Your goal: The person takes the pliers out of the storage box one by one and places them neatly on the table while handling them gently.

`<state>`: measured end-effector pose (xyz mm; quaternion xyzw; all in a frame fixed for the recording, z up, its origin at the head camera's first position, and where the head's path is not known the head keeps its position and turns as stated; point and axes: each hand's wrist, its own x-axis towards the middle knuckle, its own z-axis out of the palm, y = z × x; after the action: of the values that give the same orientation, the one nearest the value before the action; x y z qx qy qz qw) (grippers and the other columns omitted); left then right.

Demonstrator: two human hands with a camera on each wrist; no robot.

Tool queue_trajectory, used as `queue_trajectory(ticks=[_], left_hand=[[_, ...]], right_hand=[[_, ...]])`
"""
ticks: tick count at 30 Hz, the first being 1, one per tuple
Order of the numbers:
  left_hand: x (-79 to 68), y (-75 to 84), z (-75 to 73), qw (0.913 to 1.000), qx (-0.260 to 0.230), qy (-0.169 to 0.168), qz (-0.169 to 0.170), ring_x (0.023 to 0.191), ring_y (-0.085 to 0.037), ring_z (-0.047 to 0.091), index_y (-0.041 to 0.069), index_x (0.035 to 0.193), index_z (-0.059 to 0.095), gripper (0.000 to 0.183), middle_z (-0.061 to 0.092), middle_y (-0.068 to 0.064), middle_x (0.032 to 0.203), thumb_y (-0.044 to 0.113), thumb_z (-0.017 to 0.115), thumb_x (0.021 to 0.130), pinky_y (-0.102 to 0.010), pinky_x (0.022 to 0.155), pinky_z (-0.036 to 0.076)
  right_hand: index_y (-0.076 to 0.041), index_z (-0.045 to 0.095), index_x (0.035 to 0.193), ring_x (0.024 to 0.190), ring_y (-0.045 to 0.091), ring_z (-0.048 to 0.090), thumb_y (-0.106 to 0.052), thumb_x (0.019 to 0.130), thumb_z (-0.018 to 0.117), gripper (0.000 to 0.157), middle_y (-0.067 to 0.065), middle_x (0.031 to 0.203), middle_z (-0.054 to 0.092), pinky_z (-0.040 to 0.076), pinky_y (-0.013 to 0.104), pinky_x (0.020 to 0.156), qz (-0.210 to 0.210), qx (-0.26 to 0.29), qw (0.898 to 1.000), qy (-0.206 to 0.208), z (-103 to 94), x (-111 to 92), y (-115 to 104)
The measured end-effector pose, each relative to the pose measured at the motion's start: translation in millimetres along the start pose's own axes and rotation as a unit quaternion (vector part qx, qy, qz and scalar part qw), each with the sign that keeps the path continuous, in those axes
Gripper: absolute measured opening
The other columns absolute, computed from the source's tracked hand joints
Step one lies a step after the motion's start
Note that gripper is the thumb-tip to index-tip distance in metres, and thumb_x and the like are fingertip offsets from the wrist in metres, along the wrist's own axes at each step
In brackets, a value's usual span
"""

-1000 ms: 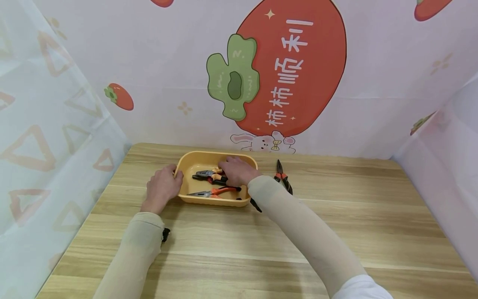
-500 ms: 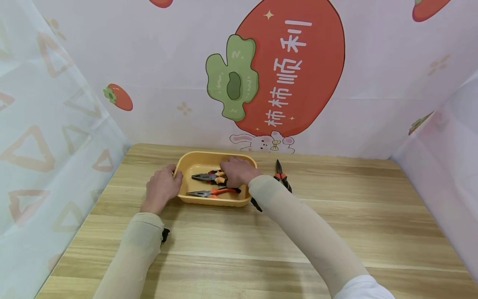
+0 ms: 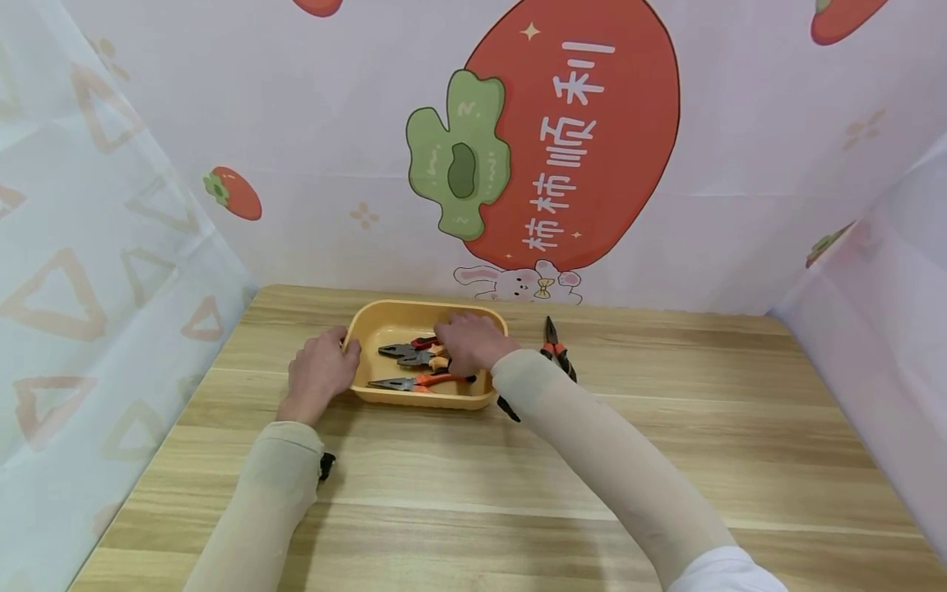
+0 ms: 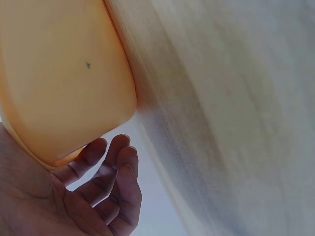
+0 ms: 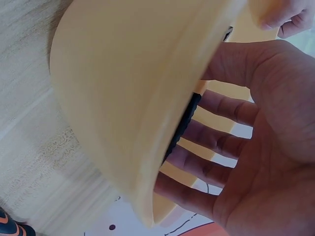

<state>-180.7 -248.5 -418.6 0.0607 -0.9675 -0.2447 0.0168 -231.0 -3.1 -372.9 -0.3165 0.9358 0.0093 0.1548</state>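
At the left end of the yellow plastic tray (image 3: 422, 401), my left hand (image 3: 318, 372) holds the rim, its fingers bent by the wall in the left wrist view. My right hand (image 3: 473, 341) reaches inside the tray, its fingers on yellow-and-black-handled pliers (image 3: 423, 359); their handles are mostly hidden. In the right wrist view the fingers meet a black handle (image 5: 183, 125) behind the tray wall. Beside these, red-handled pliers (image 3: 394, 350) lie partly underneath. Orange-handled needle-nose pliers (image 3: 399, 384) lie along the tray's near side.
Right of the tray, orange-and-black needle-nose pliers (image 3: 552, 337) lie on the wooden table (image 3: 444, 493). A black handle end (image 3: 509, 409) shows beside the right forearm, the rest covered. Printed cloth walls (image 3: 333, 123) stand at the back and sides.
The yellow-handled pliers have shifted toward the tray's near side and to the right under my right hand, baring more of the red-handled pliers. My left hand stays on the rim.
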Motion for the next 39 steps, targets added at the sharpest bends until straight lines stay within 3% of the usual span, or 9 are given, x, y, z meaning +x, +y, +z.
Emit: queue_trajectory(ticks=[6,14,23,33,39], left_hand=[[0.0,0.1,0.2,1.0000,-0.002,0.001,0.001,0.070,-0.031,0.061,0.002,0.125,0.061,0.039,0.065,-0.016,0.085,0.029,0.042,0.105,-0.046,0.058,0.044],[-0.2,-0.1,0.4,1.0000,-0.002,0.002,0.001,0.070,-0.031,0.060,0.002,0.127,0.061,0.040,0.065,-0.016,0.085,0.029,0.042,0.104,-0.046,0.059,0.044],[-1.0,-0.4,-0.1,1.0000,0.004,0.001,0.002,0.072,-0.034,0.061,0.002,0.127,0.060,0.041,0.065,-0.017,0.086,0.030,0.041,0.104,-0.051,0.062,0.045],[0.2,-0.2,0.5,1.0000,0.003,-0.003,-0.003,0.069,-0.032,0.060,0.002,0.128,0.060,0.040,0.064,-0.016,0.086,0.030,0.042,0.105,-0.048,0.061,0.045],[0.2,-0.6,0.9,1.0000,0.001,-0.005,-0.008,0.070,-0.031,0.060,0.003,0.130,0.059,0.042,0.065,-0.016,0.088,0.031,0.041,0.105,-0.048,0.063,0.045]], right_hand=[[-0.016,0.057,0.133,0.114,0.024,0.054,-0.020,0.092,0.067,0.042,0.003,0.123,0.057,0.046,0.042,0.093,-0.007,-0.022,1.000,0.009,-1.7,-5.3,-2.1],[-0.016,0.051,0.143,0.125,0.026,0.052,-0.024,0.093,0.067,0.053,0.006,0.137,0.054,0.045,0.044,0.101,-0.014,-0.050,0.998,0.021,-8.9,-13.5,-6.4],[-0.016,0.053,0.135,0.103,0.027,0.055,-0.017,0.089,0.066,0.047,0.007,0.123,0.056,0.048,0.039,0.078,-0.023,-0.065,0.996,0.050,-18.1,-29.0,-4.2],[-0.015,0.053,0.132,0.102,0.026,0.052,-0.019,0.088,0.071,0.048,0.008,0.121,0.055,0.048,0.038,0.082,-0.018,-0.061,0.994,0.085,-26.0,-50.3,4.0],[-0.017,0.052,0.141,0.107,0.027,0.053,-0.028,0.087,0.074,0.059,0.008,0.128,0.055,0.049,0.039,0.079,-0.012,-0.071,0.992,0.101,-30.1,-60.8,8.2]])
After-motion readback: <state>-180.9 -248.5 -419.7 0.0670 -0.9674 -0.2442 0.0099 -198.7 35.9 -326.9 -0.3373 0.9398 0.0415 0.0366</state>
